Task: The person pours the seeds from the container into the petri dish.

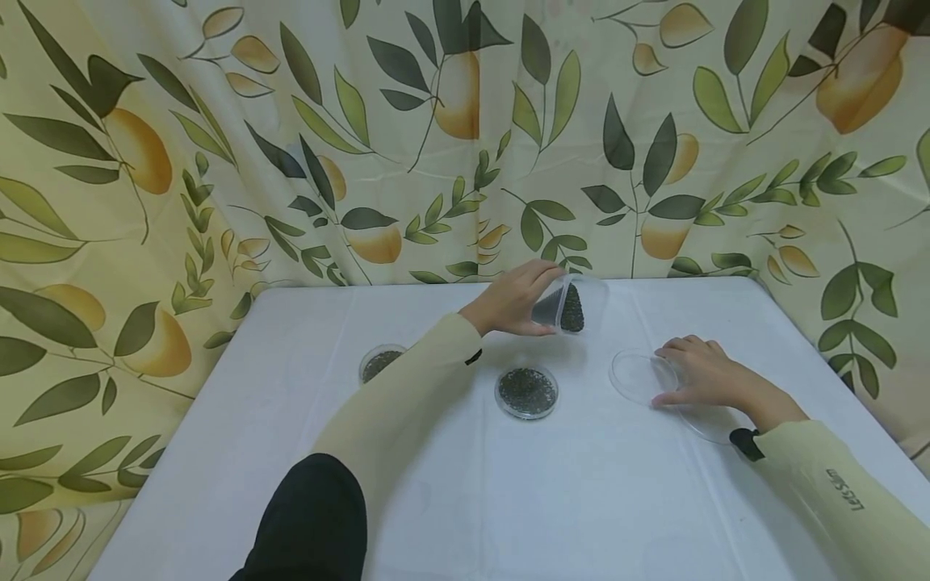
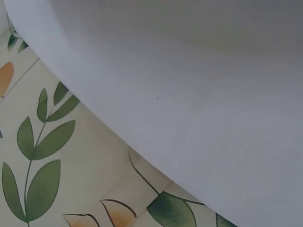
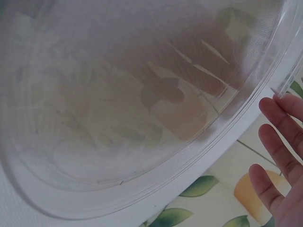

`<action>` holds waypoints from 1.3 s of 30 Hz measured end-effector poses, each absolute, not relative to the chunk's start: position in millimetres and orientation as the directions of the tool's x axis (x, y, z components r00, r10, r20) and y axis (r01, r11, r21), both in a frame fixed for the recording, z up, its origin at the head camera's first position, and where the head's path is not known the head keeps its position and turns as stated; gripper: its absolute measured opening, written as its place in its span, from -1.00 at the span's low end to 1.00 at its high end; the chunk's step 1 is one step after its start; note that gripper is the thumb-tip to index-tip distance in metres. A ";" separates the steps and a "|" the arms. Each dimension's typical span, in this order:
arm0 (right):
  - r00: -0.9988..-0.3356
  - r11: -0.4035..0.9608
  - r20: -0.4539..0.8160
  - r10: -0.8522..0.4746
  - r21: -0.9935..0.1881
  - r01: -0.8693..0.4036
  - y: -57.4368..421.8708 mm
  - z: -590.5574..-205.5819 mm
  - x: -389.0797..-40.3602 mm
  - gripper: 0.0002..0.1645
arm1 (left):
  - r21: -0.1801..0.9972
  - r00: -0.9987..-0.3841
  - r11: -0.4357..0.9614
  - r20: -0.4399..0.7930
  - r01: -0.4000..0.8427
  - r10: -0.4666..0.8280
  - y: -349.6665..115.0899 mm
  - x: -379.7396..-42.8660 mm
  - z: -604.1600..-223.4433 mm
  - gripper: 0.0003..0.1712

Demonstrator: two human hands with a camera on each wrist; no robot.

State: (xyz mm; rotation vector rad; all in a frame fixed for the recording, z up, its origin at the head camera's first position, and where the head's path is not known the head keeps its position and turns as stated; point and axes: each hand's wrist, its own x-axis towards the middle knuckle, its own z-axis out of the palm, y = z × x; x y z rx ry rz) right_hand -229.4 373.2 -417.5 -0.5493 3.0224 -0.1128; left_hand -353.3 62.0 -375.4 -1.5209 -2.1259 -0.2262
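Observation:
My left hand (image 1: 514,297) grips a clear plastic cup (image 1: 596,298), tipped on its side above the back of the table, with dark grains (image 1: 572,310) inside. Below it sits a petri dish (image 1: 527,394) filled with dark grains. Another dish (image 1: 379,362) of dark grains is partly hidden by the left forearm. On the right, my right hand (image 1: 701,373) holds the edge of a clear round dish (image 1: 632,376) between thumb and fingers. The right wrist view shows fingers (image 3: 279,142) at a clear rim. The left wrist view does not show the left hand.
A second clear round piece (image 1: 701,424) lies under the right wrist, and a large clear dish (image 3: 118,118) fills much of the right wrist view. A white cloth covers the table (image 1: 450,516). Behind hangs a leaf-and-fruit patterned curtain (image 1: 407,177).

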 end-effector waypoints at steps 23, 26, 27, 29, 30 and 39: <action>-0.944 0.945 -0.064 -0.323 -0.076 -0.318 373.7 -419.3 -231.4 0.06 | -0.133 -0.237 0.320 0.426 0.938 0.873 104.5 -351.8 -381.6 0.02; -0.944 0.945 -0.065 -0.324 -0.077 -0.319 374.5 -419.4 -231.9 0.05 | -0.144 -0.233 0.315 0.413 0.938 0.881 107.6 -350.5 -382.0 0.02; -0.945 0.945 -0.066 -0.322 -0.077 -0.317 374.5 -419.3 -231.9 0.05 | -0.148 -0.230 0.313 0.407 0.938 0.884 108.7 -350.0 -382.0 0.02; -0.944 0.945 -0.067 -0.323 -0.077 -0.318 374.6 -419.0 -231.7 0.05 | -0.161 -0.227 0.309 0.389 0.937 0.893 110.9 -349.4 -382.5 0.02; -0.944 0.945 -0.068 -0.322 -0.079 -0.317 374.5 -418.9 -231.6 0.06 | -0.162 -0.225 0.304 0.380 0.939 0.897 112.0 -349.0 -382.7 0.02; -0.944 0.945 -0.069 -0.322 -0.082 -0.316 373.8 -417.5 -230.2 0.08 | -0.162 -0.214 0.274 0.315 0.948 0.925 119.6 -346.2 -384.9 0.02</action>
